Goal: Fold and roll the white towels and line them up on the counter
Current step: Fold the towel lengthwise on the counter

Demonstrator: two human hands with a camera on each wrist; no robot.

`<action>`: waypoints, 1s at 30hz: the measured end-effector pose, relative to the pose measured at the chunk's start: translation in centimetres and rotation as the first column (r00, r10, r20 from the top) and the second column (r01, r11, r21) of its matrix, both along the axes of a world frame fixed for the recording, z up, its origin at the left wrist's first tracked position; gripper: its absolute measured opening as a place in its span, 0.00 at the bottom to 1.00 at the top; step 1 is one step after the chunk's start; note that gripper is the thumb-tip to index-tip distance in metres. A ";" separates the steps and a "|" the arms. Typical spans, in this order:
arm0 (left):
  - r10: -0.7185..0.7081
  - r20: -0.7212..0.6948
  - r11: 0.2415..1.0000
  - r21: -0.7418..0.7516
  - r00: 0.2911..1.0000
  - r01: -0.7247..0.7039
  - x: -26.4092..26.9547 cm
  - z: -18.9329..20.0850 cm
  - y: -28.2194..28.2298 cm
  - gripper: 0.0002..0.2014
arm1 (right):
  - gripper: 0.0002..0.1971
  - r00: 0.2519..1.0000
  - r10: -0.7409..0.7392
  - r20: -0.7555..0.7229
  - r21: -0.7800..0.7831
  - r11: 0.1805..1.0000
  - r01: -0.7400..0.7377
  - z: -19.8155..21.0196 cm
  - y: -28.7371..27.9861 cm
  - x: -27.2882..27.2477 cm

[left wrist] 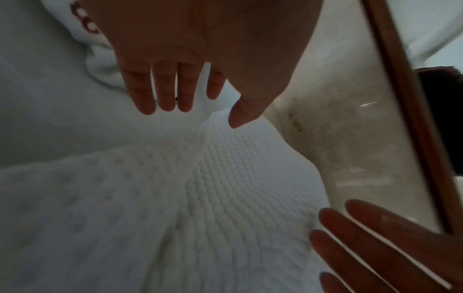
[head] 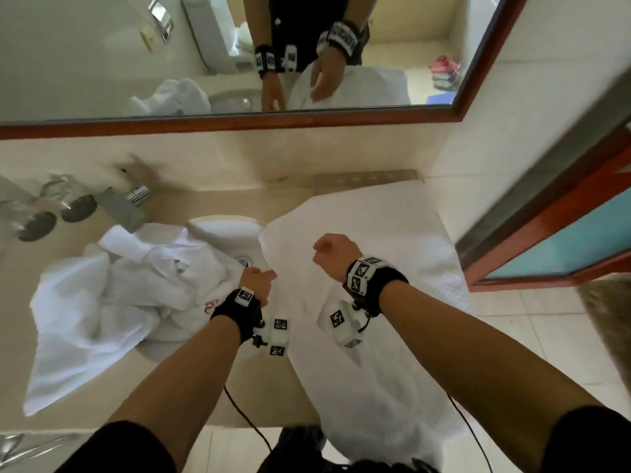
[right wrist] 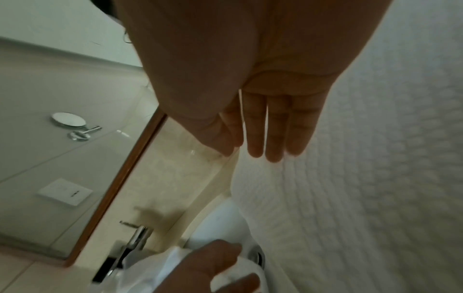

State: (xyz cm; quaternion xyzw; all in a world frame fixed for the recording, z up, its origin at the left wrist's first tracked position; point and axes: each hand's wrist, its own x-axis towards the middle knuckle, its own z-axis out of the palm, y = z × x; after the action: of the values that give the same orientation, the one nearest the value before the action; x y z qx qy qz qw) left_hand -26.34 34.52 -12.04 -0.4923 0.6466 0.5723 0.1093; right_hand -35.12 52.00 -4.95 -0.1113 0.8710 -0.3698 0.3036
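Observation:
A white waffle-weave towel [head: 392, 240] lies spread flat on the right part of the counter, its near end hanging over the front edge. My right hand [head: 333, 250] hovers over its middle, fingers [right wrist: 270, 134] straight and pointing down, holding nothing. My left hand [head: 257, 279] is at the towel's left edge by the sink, fingers [left wrist: 175, 95] straight with the thumb apart, also empty above the weave [left wrist: 225, 188]. A crumpled heap of white towels [head: 119, 291], one with red lettering, covers the sink's left side.
The sink basin [head: 225, 227] sits between heap and flat towel, with a faucet [head: 119, 206] behind. Two glasses on dark coasters [head: 78, 208] stand at the far left. A wood-framed mirror [head: 239, 119] runs along the wall. A door frame [head: 563, 240] borders the counter's right end.

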 end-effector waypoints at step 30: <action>-0.032 -0.456 0.973 0.188 0.889 0.132 -2.9 15.3 -1.9 0.15 | 0.32 0.877 -0.155 0.455 -0.426 0.827 0.366 5.2 -8.5 -0.9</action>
State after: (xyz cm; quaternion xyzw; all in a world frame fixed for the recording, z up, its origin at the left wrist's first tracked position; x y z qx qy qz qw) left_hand -29.28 32.67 3.23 -0.3040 0.6091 0.7317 0.0332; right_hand -36.01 43.53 0.22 0.0148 0.6710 -0.6356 0.3815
